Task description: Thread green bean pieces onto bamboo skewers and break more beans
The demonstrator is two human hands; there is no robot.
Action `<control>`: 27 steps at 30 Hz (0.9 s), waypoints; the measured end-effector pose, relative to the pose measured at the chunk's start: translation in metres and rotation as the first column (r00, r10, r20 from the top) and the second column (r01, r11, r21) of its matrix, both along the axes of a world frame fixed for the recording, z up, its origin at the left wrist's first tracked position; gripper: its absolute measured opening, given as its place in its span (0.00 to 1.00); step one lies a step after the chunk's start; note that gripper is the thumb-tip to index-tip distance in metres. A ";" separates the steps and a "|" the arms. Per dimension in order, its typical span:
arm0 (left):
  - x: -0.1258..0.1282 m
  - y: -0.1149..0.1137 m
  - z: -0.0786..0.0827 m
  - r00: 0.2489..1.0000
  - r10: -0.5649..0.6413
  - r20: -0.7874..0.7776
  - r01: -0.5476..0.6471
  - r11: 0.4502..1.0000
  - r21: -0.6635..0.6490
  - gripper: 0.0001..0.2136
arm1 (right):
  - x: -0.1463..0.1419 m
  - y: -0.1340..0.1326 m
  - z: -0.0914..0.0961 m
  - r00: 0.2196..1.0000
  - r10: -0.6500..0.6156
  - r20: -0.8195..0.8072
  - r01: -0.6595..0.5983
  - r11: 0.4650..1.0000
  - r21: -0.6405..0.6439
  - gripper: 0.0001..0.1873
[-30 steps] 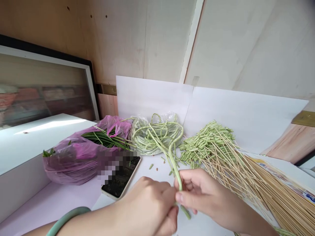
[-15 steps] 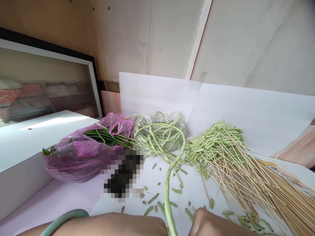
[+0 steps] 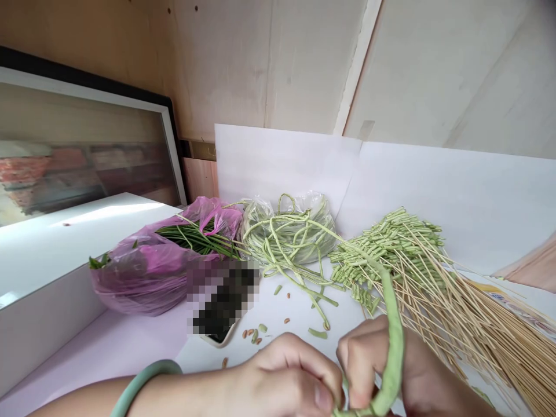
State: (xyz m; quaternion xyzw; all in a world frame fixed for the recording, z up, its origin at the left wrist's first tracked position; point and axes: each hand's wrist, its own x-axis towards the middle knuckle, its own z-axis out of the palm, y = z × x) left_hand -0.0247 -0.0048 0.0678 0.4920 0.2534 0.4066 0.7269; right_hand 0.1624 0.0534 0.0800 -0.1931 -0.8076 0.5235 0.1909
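A long green bean [image 3: 393, 341] loops up from between my hands and arches back toward the pile. Closed around its near end at the bottom edge, the fingers of my left hand [image 3: 291, 373] pinch it, thumb on top. My right hand [image 3: 365, 350] is curled beside the left and also grips the bean, which crosses in front of its fingers. The exact fingertip contact is partly cut off below. Behind them, more long beans [image 3: 286, 231] spill from a clear plastic bag [image 3: 324, 202]. To the right lie skewers [image 3: 490, 330] threaded with short bean pieces [image 3: 391, 240].
A purple plastic bag [image 3: 139, 284] with green stalks [image 3: 195, 237] sits left, beside a white box [image 3: 47, 324]. A blurred-out phone [image 3: 223, 310] lies near my left forearm. Bean scraps [image 3: 318, 333] and brown seeds [image 3: 286, 320] dot the white sheet. White boards [image 3: 282, 159] stand behind.
Both hands have risen further into view and come close together. The bean between them has swung right and now arches over my right hand. The view has shifted slightly.
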 end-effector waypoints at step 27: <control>-0.010 -0.012 0.022 0.800 0.229 -0.555 0.348 0.577 0.739 0.16 | 0.042 0.036 0.044 0.975 0.042 -0.217 -0.052 0.998 -0.041 0.18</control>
